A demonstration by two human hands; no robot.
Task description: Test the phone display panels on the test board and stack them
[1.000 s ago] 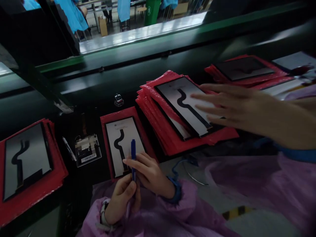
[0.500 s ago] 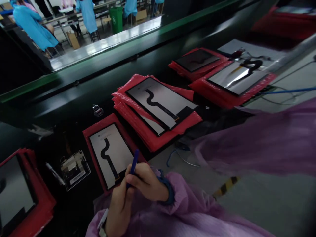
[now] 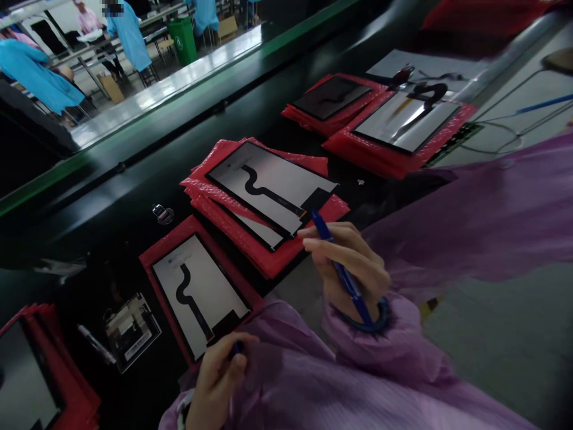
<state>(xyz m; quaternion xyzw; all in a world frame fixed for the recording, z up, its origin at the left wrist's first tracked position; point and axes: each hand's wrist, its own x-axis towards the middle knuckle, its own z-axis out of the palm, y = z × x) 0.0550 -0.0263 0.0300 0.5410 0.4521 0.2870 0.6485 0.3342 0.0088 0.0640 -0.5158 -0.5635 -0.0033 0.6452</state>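
Observation:
My right hand [image 3: 358, 266] grips a blue pen [image 3: 344, 276], whose barrel slants across the fingers. My left hand [image 3: 213, 377], lower down near my lap, is closed around a small dark blue pen cap [image 3: 237, 348]. Just beyond the left hand lies a display panel [image 3: 203, 286] with a black ribbon cable, on a red bubble bag [image 3: 150, 257]. The right hand is held near the front edge of another stack of red bubble bags [image 3: 268, 266], topped by a second display panel [image 3: 280, 170].
A purple sleeve [image 3: 492, 203] of a co-worker reaches in from the right. More panels on red bags [image 3: 376, 158] lie at the back right, others [image 3: 71, 370] at the left. A circuit assembly [image 3: 134, 331], a white marker [image 3: 95, 343] and a wristwatch [image 3: 162, 213] rest on the dark bench.
My hands, together before, have come apart. The right hand has moved up and right with the pen; the left stays low with the cap. The view has also shifted.

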